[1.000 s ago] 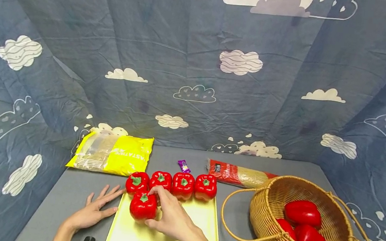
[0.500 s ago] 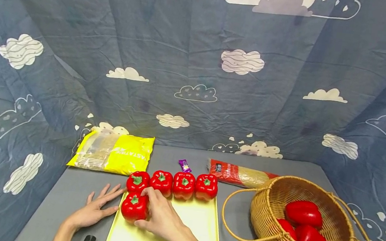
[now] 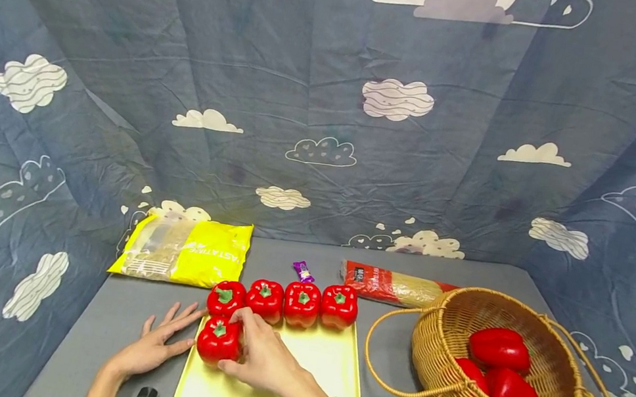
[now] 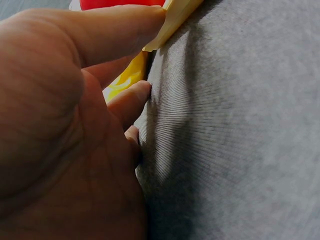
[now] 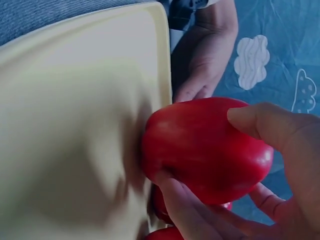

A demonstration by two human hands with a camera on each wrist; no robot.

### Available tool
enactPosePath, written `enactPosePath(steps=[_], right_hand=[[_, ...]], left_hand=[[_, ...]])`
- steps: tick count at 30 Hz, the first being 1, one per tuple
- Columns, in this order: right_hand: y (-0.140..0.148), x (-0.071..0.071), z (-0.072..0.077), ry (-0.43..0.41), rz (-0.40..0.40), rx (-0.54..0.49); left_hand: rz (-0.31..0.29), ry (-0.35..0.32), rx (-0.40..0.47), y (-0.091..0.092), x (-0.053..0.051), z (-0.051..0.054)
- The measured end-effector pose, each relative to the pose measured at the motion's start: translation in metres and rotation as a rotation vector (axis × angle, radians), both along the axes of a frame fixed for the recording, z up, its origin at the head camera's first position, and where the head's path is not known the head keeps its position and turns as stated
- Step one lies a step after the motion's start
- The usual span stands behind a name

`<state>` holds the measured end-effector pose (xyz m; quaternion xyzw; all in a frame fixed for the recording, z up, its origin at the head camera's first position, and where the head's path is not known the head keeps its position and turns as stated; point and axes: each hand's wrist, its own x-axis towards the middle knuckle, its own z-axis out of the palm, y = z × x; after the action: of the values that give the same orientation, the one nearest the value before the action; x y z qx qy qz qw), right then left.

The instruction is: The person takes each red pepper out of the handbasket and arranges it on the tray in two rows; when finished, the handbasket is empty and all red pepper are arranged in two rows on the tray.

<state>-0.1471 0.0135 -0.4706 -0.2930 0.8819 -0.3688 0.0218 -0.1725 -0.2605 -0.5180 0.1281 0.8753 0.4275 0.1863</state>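
My right hand (image 3: 269, 355) grips a red bell pepper (image 3: 217, 343) with a green stem, upright at the left side of the yellow tray (image 3: 308, 376). In the right wrist view thumb and fingers hold this pepper (image 5: 205, 147) from two sides. Behind it, a row of several more red peppers (image 3: 302, 304) lines the tray's far edge. My left hand (image 3: 147, 350) rests beside the tray's left edge, its fingers spread on the grey table. In the left wrist view the left thumb (image 4: 120, 30) touches the tray's rim (image 4: 172, 22).
A wicker basket (image 3: 428, 364) with red peppers (image 3: 498, 350) inside stands on the right, one handle reaching toward the tray. Along the back lie a yellow pasta bag (image 3: 186, 252), a small purple-wrapped sweet (image 3: 303, 271) and a red packet of noodles (image 3: 396, 286). Patterned cloth (image 3: 331, 94) hangs behind.
My right hand has shifted left with the pepper, bringing it in front of the leftmost pepper of the row. In the last half second it barely moves. The left hand stays in place.
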Motion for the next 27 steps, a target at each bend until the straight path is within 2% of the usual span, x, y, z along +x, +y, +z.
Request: enactPosePath(steps=[4,11,16,19,27], right_hand=[[0.0019,-0.0003,0.001,-0.046,0.013,-0.02],[-0.0015,0.0012,-0.0005,-0.169,0.028,-0.122],[0.0,0.0009,0.0001,-0.226,0.079,-0.147],[0.0011,0.0003,0.0016,-0.251,0.103,-0.152],[0.0016,-0.0014,0.0042,-0.245,0.113,-0.147]], left_hand=[[0.001,0.001,0.001,-0.0001,0.0013,0.0008],[0.003,-0.007,0.013,0.0018,0.0031,0.0032],[-0.005,-0.004,0.017,0.002,0.0029,0.0043],[-0.006,0.0,0.019,0.0014,0.0026,0.0041],[-0.007,-0.006,0.02,0.0008,0.0012,0.0037]])
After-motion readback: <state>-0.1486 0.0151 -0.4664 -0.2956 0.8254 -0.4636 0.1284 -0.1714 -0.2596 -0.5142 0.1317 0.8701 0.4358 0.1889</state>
